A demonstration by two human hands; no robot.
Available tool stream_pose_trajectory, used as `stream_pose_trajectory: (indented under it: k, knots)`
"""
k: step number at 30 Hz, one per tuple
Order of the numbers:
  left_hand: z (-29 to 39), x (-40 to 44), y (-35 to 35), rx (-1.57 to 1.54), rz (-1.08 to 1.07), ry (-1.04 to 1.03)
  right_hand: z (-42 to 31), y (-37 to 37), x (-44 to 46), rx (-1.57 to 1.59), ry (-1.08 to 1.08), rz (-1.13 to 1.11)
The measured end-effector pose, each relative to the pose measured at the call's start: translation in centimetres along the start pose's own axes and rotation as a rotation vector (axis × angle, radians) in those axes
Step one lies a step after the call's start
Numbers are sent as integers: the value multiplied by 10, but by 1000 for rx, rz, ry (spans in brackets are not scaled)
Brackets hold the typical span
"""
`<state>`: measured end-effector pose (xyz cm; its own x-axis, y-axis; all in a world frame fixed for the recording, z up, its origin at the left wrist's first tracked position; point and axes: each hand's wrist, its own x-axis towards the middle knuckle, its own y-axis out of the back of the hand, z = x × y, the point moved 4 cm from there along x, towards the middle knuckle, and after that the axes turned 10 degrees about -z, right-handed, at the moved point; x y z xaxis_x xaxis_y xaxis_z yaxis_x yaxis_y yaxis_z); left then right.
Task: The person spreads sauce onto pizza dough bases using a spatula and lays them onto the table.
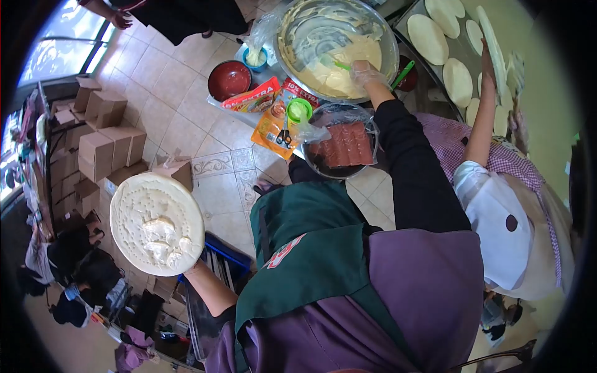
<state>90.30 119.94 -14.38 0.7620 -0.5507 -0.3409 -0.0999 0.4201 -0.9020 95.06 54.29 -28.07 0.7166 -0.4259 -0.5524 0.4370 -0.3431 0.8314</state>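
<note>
My left hand, mostly hidden underneath, holds up a round pale dough base dotted with small holes. Several dollops of cream-coloured spread lie on its middle and lower part. My right hand, in a clear plastic glove, reaches into a large metal bowl of cream-coloured spread. Its fingers are closed on a spatula with a green handle, its pale end in the spread. Another green handle shows at the bowl's right edge.
Below the bowl stand a pan with brown-red slabs, scissors, a green cup and packets. A red bowl is left. At right, a co-worker's arm reaches by a tray of dough rounds. Boxes are stacked left.
</note>
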Motion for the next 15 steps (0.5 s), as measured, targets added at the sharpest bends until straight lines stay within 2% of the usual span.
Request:
stream_pose_trajectory:
  k: [1,4,5,6,7,8,13,15]
  knots:
    - [15,-10,-6,-17,-29,19,-1,24,-33,-14,-30,26]
    - [40,29,-1,-15,-24,77,6,11,-31,-35,-19,-119]
    - [50,46,2,-15,-21,94,9,3,-29,78,-15,-136]
    - [62,100,7,-12,-18,109,9,-4,-28,192,-9,-150]
    - [68,129,8,-5,-15,126,8,-9,-28,202,-24,-151]
    - [65,120,0,-8,-21,143,7,-6,-38,225,-31,-207]
    - [82,211,-10,9,1,210,-2,-18,-38,359,-164,-327]
    - [75,232,-12,22,13,233,9,-54,-18,0,224,-475]
